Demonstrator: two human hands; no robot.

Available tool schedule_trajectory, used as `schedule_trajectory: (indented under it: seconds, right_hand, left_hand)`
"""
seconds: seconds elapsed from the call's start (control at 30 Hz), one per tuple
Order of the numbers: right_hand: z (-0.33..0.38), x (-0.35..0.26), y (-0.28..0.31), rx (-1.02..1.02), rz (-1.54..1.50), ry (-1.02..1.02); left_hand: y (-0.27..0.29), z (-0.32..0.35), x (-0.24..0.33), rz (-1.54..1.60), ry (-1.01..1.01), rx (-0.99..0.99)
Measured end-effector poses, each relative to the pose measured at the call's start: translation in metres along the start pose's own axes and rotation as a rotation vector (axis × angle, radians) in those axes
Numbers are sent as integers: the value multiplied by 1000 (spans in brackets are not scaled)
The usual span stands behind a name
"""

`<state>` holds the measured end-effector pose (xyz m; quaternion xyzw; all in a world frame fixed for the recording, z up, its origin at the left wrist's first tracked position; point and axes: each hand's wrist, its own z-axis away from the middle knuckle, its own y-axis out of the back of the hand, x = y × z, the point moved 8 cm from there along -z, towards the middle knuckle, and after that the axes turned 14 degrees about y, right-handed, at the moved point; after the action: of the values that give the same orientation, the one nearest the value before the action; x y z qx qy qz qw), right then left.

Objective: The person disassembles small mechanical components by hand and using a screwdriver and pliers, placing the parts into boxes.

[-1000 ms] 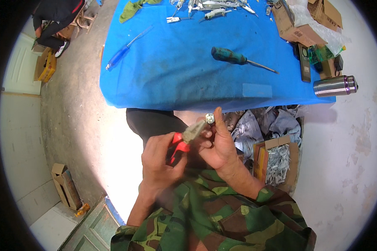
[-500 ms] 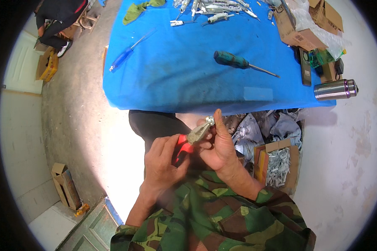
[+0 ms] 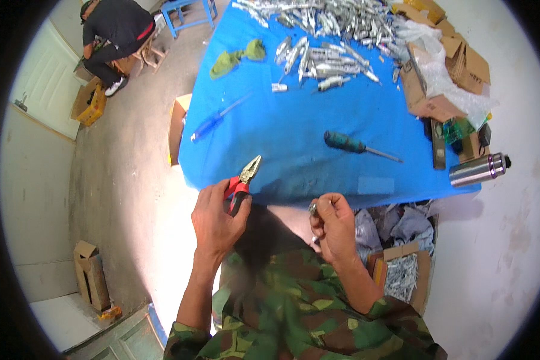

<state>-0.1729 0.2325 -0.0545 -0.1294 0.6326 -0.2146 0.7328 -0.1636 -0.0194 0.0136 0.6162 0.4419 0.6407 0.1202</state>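
My left hand [image 3: 217,217] is wrapped round the red and black handles of a pair of pliers [image 3: 249,170]. The pliers' jaws point up and away, over the near left edge of the blue-covered table [image 3: 282,129]. Closed in a fist, my right hand [image 3: 335,225] holds a small silvery metal part [image 3: 312,208], mostly hidden by the fingers. Beyond it on the table lies a screwdriver with a dark green handle [image 3: 344,141]. A screwdriver with a blue handle [image 3: 207,128] lies farther left.
Silvery metal parts [image 3: 330,63] are heaped at the table's far side, beside a green cloth [image 3: 227,62]. A steel flask [image 3: 477,170] and cardboard boxes [image 3: 423,90] line the right edge. Below stands a box of metal pieces [image 3: 400,277]. A person [image 3: 119,36] sits at far left.
The pliers have come away from the metal part and moved up and left with my left hand. My right hand has moved right and lower, its fingers now curled. The view has tilted up.
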Motion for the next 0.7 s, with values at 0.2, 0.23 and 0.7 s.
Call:
schedule_trajectory:
  seconds: [0.2,0.23,0.7]
  right_hand:
    - [-27,-13,-23,-115,352,176]
    - [-33,-9,-30,-184,384,248]
    - [-83,12,-110,-410,555,227]
  left_hand:
    - [-16,-49,0,-127,-116,77]
    - [-24,-55,-7,-139,-110,72]
    - [-8,-47,8,259,-91,-113]
